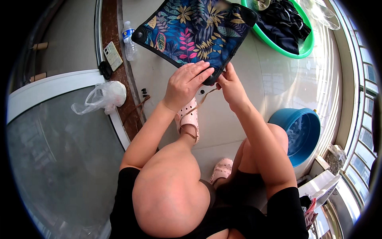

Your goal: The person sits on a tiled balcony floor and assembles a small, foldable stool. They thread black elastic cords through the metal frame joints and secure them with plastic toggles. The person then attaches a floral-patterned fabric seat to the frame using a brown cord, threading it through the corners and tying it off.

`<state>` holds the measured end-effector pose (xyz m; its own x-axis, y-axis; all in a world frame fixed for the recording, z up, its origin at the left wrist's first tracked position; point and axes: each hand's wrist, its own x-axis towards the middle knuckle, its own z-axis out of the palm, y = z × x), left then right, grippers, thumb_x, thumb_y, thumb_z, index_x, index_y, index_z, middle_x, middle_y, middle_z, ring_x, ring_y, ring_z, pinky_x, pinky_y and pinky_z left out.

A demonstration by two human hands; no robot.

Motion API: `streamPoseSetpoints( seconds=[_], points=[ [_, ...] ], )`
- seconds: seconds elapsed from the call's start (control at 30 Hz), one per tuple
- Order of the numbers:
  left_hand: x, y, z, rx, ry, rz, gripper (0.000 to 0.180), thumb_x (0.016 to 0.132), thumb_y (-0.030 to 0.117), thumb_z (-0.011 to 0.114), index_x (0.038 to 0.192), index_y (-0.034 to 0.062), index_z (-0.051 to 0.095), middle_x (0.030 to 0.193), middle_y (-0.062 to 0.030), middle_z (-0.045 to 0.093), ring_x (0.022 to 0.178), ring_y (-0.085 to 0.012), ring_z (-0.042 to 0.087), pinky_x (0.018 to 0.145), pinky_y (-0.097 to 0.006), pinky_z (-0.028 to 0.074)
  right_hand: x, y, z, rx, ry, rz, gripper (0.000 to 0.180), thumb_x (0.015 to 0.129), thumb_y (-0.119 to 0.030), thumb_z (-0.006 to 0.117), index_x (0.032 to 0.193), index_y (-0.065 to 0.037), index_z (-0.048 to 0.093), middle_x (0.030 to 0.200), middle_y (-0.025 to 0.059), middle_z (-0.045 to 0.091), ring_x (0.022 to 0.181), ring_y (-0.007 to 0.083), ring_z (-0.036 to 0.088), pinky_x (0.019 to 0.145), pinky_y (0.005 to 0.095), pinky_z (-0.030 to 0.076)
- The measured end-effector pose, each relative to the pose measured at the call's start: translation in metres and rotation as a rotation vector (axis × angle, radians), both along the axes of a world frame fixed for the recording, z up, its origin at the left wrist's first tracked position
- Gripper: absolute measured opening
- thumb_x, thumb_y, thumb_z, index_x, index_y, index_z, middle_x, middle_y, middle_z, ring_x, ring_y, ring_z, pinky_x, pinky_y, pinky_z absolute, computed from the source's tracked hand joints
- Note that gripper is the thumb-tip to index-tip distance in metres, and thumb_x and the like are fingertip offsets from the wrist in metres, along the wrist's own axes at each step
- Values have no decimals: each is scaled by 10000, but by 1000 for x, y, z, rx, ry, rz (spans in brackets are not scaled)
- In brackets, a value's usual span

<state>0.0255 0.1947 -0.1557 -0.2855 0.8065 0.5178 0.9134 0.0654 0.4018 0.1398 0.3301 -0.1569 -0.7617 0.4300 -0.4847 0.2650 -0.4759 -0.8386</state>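
Note:
Ahead of me is a dark blue leaf-patterned cloth (191, 36) with black edging and black corner pieces, like a folding stool's seat. My left hand (187, 83) lies over its near edge, fingers pressed together on the near corner. Beside that corner, my right hand (230, 85) is closed, thumb and fingers pinching a thin brown cord (205, 97). The cord runs down across a pink clog (189, 119) on my foot. What the fingers cover at the corner is hidden.
Dark clothes lie in a green basin (304, 49) at the far right. A blue bucket (294, 137) of water stands nearer. On the left are a plastic bottle (130, 46), a phone (113, 56), a plastic bag (109, 95) and a glass door (63, 159). Small black pieces (144, 92) lie on the floor.

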Motion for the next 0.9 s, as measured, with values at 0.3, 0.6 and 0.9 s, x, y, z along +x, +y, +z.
streamPoseSetpoints(
  seconds=[0.3, 0.6, 0.9],
  points=[
    [12, 17, 91, -125, -251, -282, 440, 693, 255, 796, 1103, 108, 733, 1072, -49, 699, 907, -228, 667, 777, -340, 532, 46, -13, 73, -186, -2, -192, 250, 1013, -107, 496, 1251, -90, 571, 963, -40, 623, 759, 12, 488, 646, 196, 376],
    [16, 37, 67, -324, -917, 272, 164, 953, 145, 655, 1010, 2, 714, 825, -38, 706, 745, -88, 637, 660, -252, 499, 76, -3, 31, 211, -439, 259, 251, 978, -102, 485, 1199, -124, 601, 828, 89, 657, 770, 188, 631, 708, 306, 490],
    [17, 22, 54, -84, -1358, 77, 254, 941, 14, 623, 1193, 2, 596, 1042, -46, 683, 949, -97, 650, 867, -235, 519, 39, 9, 82, 1119, -92, -67, 278, 836, -149, 733, 1089, -89, 635, 856, 67, 633, 667, 200, 545, 625, 322, 480]
  ],
)
